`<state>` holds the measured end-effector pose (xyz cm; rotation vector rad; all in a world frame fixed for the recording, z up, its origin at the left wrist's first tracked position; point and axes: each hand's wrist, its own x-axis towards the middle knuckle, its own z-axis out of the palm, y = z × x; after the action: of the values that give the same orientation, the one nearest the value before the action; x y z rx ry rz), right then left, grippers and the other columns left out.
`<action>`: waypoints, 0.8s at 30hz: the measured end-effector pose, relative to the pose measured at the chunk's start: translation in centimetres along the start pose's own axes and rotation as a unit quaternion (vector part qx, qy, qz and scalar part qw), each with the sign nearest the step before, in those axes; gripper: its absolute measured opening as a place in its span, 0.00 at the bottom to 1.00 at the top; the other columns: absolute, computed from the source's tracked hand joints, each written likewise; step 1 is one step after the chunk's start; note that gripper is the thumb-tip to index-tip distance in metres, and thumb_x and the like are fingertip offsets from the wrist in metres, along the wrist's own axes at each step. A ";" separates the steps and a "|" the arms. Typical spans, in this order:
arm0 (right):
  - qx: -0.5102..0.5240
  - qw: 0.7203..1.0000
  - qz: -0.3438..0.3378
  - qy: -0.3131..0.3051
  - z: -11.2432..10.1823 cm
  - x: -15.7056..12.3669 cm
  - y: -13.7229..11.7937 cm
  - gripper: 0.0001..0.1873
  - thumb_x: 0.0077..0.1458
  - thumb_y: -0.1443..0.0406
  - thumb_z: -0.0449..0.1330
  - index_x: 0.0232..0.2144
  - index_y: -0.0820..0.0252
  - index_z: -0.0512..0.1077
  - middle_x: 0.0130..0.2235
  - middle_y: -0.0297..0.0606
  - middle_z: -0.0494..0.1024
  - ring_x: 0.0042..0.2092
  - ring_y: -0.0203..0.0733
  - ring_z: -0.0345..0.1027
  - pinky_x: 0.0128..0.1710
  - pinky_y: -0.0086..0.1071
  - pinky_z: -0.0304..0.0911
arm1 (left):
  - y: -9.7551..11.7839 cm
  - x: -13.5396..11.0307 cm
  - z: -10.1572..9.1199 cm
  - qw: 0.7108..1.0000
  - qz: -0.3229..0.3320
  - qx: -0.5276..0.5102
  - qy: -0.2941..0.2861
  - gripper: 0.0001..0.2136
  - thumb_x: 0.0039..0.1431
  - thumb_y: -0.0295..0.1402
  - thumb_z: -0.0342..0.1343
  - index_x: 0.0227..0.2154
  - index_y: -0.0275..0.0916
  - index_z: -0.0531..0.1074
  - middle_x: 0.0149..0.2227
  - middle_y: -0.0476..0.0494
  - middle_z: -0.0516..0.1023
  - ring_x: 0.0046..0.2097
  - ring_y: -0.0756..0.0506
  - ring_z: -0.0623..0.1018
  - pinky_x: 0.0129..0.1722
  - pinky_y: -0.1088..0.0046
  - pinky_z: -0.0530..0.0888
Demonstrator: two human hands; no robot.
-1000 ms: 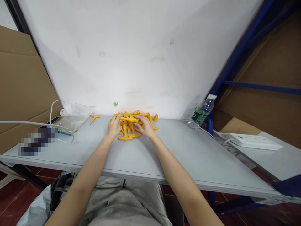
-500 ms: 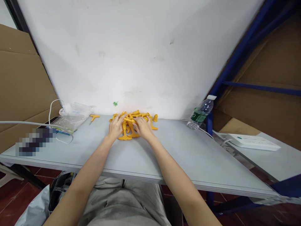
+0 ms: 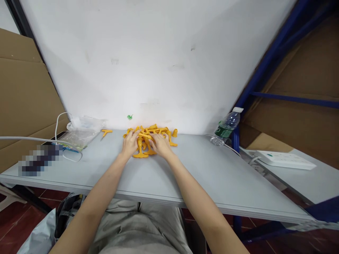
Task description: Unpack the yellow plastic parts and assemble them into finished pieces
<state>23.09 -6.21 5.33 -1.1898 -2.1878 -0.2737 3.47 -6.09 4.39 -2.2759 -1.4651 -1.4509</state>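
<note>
A heap of yellow T-handled corkscrews and their yellow sheaths [image 3: 141, 153] lies on the table against the white wall. At the heap's left side, my left hand [image 3: 130, 143] has its fingers curled on one end of a yellow corkscrew [image 3: 145, 135]. My right hand [image 3: 161, 144] is closed on the other end, thumb towards the left hand. The fingertips partly hide this piece, so its metal spiral does not show. A loose yellow sheath [image 3: 174, 133] stands right of the heap. Apart on the left lies one corkscrew [image 3: 106, 132] with its metal spiral bare.
Clear plastic bags [image 3: 79, 135] and a white cable [image 3: 57, 127] are at the table's left, near a cardboard sheet [image 3: 23, 88]. A tilted water bottle [image 3: 226, 127] leans by the blue frame post [image 3: 235, 141] at right. Beyond it lies a white power strip [image 3: 286, 159].
Both hands stay at the heap with only slight finger movement. The right hand's fingers have drawn in a little, and more of the yellow pieces behind them shows.
</note>
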 end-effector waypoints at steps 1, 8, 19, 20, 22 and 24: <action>-0.009 1.000 0.002 -0.003 0.0 0.0 0.1 0.19 0.66 0.62 0.47 0.53 0.60 0.69 0.49 0.50 0.78 0.52 0.52 0.67 0.56 0.47 0.50 | -0.1 0.0 0.0 1.000 -0.006 0.003 0.001 0.21 0.62 0.24 0.44 0.55 0.45 0.71 0.50 0.39 0.73 0.51 0.43 0.74 0.52 0.65 0.73; -0.021 0.989 0.110 0.100 0.1 0.1 2.5 0.15 0.61 0.62 0.54 0.47 0.59 0.73 0.49 0.48 0.75 0.51 0.52 0.65 0.51 0.45 0.53 | -1.3 0.5 -0.8 0.993 -0.095 0.011 0.073 0.20 0.60 0.21 0.45 0.51 0.41 0.74 0.45 0.38 0.73 0.46 0.43 0.76 0.49 0.65 0.74; 0.109 0.870 0.425 0.226 1.7 -2.9 12.6 0.19 0.51 0.61 0.57 0.43 0.65 0.76 0.44 0.49 0.75 0.38 0.45 0.67 0.46 0.41 0.62 | -3.2 0.8 -1.0 0.976 -0.165 -0.006 0.141 0.20 0.55 0.17 0.44 0.45 0.41 0.73 0.47 0.40 0.69 0.49 0.45 0.75 0.48 0.68 0.75; 0.112 0.861 0.447 0.214 1.9 -3.1 12.9 0.19 0.50 0.62 0.57 0.43 0.65 0.76 0.44 0.49 0.75 0.37 0.45 0.67 0.46 0.41 0.62 | -3.3 0.8 -1.0 0.976 -0.163 -0.015 0.144 0.21 0.54 0.16 0.44 0.44 0.41 0.72 0.48 0.40 0.69 0.49 0.45 0.75 0.48 0.68 0.75; 0.108 0.849 0.483 0.184 2.1 -3.4 13.0 0.19 0.50 0.64 0.56 0.44 0.65 0.74 0.45 0.48 0.76 0.39 0.45 0.69 0.46 0.40 0.62 | -3.6 0.8 -0.9 0.976 -0.154 -0.030 0.149 0.21 0.53 0.16 0.43 0.43 0.40 0.72 0.49 0.39 0.68 0.51 0.45 0.74 0.50 0.68 0.75; 0.099 0.842 0.505 0.161 2.2 -3.6 12.9 0.19 0.50 0.65 0.55 0.45 0.64 0.71 0.45 0.47 0.76 0.42 0.46 0.69 0.47 0.39 0.62 | -3.6 0.8 -0.9 0.977 -0.143 -0.037 0.156 0.19 0.53 0.16 0.43 0.42 0.40 0.71 0.51 0.37 0.66 0.54 0.45 0.72 0.53 0.66 0.74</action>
<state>34.08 -0.31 0.00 -1.8216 -1.0437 0.1938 0.30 -4.04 4.00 -1.8137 -1.7093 -1.8664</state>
